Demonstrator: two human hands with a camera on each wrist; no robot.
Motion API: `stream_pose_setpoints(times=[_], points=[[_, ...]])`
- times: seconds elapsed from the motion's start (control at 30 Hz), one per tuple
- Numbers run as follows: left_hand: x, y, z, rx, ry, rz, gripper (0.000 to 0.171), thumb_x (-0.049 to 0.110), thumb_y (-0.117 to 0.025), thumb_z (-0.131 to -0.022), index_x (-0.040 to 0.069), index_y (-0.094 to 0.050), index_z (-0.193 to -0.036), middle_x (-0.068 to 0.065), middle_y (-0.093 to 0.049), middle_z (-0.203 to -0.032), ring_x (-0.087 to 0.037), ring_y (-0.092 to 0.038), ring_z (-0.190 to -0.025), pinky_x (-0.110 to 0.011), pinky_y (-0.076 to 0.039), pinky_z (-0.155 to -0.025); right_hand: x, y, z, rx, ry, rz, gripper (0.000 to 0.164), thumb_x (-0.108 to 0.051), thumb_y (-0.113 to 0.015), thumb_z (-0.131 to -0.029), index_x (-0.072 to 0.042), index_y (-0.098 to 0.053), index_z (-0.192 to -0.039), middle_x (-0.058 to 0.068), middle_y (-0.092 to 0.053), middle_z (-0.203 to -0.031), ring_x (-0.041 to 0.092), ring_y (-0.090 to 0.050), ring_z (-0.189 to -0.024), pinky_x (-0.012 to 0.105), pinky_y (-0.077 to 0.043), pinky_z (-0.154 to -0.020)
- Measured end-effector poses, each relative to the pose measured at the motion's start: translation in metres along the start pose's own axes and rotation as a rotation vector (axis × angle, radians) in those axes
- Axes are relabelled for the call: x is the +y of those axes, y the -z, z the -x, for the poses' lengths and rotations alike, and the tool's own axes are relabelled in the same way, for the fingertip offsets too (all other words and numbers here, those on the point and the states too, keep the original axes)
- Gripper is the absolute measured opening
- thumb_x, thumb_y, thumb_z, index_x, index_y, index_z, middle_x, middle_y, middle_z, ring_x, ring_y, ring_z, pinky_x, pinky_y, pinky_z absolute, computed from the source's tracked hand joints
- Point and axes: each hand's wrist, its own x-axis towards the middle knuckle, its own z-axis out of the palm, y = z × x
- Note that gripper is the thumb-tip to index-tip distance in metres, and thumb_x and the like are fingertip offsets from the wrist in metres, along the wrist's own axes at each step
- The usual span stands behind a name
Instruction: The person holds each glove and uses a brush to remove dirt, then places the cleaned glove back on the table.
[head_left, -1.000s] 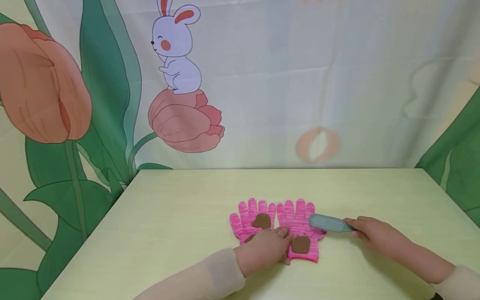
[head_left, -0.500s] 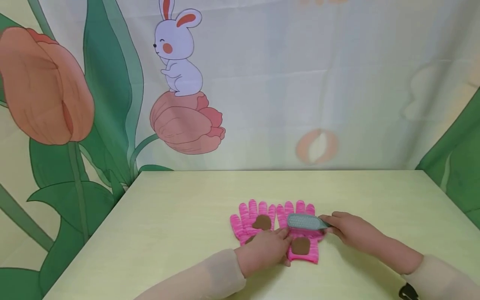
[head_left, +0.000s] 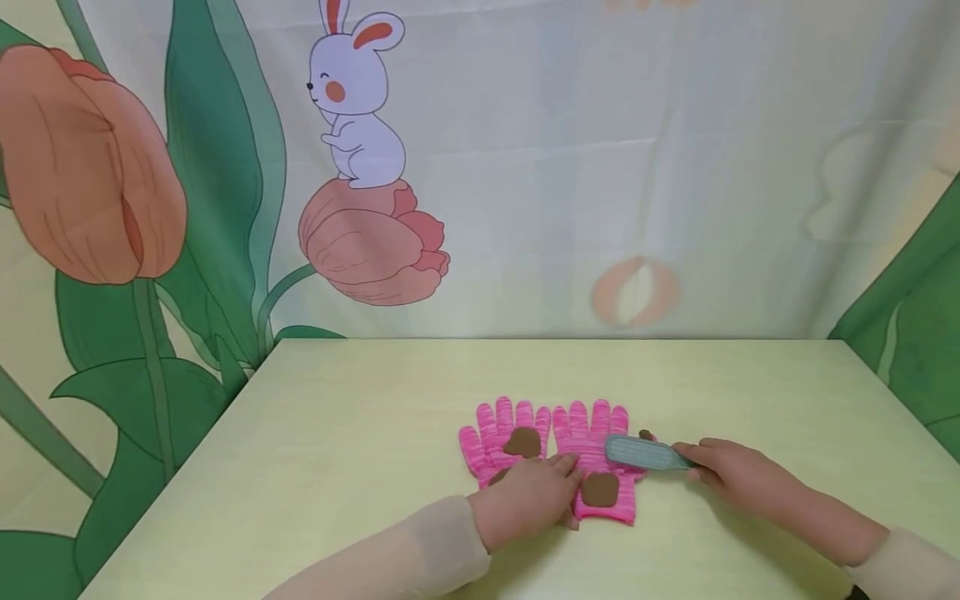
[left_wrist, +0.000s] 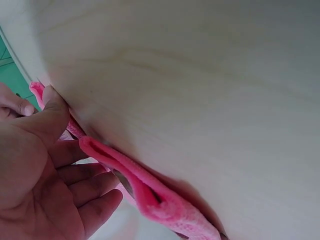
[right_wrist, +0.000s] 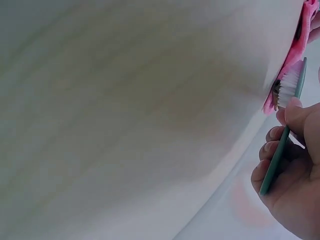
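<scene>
Two pink knit gloves lie side by side on the table, fingers pointing away: a left one (head_left: 489, 432) and a right one (head_left: 577, 421). Brown patches (head_left: 600, 490) mark both of them. My left hand (head_left: 527, 498) rests across their inner edges with its fingers extended, partly hiding the left glove's cuff. In my right hand (head_left: 742, 471) I grip the handle of a grey-green scrub brush (head_left: 643, 452), its head over the right glove's thumb side. White bristles (right_wrist: 288, 89) face down against the pink fabric in the right wrist view.
The pale yellow table (head_left: 337, 433) extends around the gloves. Behind it hangs a curtain (head_left: 525, 167) printed with a rabbit and tulips. A glove cuff (left_wrist: 155, 202) gapes a little in the left wrist view.
The brush went left across the right glove, then came back right toward its thumb, where a brown spot now shows. My left hand has stayed in place on the gloves.
</scene>
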Motion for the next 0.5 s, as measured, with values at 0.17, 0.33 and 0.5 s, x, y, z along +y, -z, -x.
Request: stream_pose_setpoints(times=[0.17,0.33,0.5], points=[[0.000,0.000,0.000,-0.005,-0.006,-0.007,0.068,0.055,-0.060,-0.095,0.018,-0.050,-0.152,0.000,-0.046,-0.162,-0.014,-0.047,-0.149,-0.028,-0.053,-0.110,-0.007,0.002,-0.003,0.006,-0.010,-0.011,0.037,-0.016,-0.069,-0.095,0.000,-0.068,-0.129,-0.007,-0.059,-0.085,0.003,-0.044,-0.074,0.022,-0.046,-0.066],[-0.001,0.000,-0.001,-0.015,0.006,-0.021,0.070,0.055,-0.060,-0.094,0.018,-0.049,-0.153,0.000,-0.045,-0.162,-0.014,-0.047,-0.149,-0.028,-0.054,-0.108,-0.022,0.004,-0.019,0.024,0.023,-0.028,0.038,-0.016,-0.068,-0.096,-0.001,-0.067,-0.131,-0.007,-0.056,-0.081,0.003,-0.040,-0.072,0.020,-0.041,-0.064],[0.001,0.001,-0.002,-0.015,0.005,-0.040,0.071,0.057,-0.057,-0.094,0.019,-0.048,-0.153,-0.001,-0.045,-0.162,-0.014,-0.047,-0.148,-0.028,-0.052,-0.110,-0.026,0.001,-0.025,0.016,0.047,-0.015,0.041,-0.014,-0.069,-0.096,0.001,-0.066,-0.134,-0.005,-0.056,-0.080,0.004,-0.041,-0.072,0.021,-0.043,-0.064]])
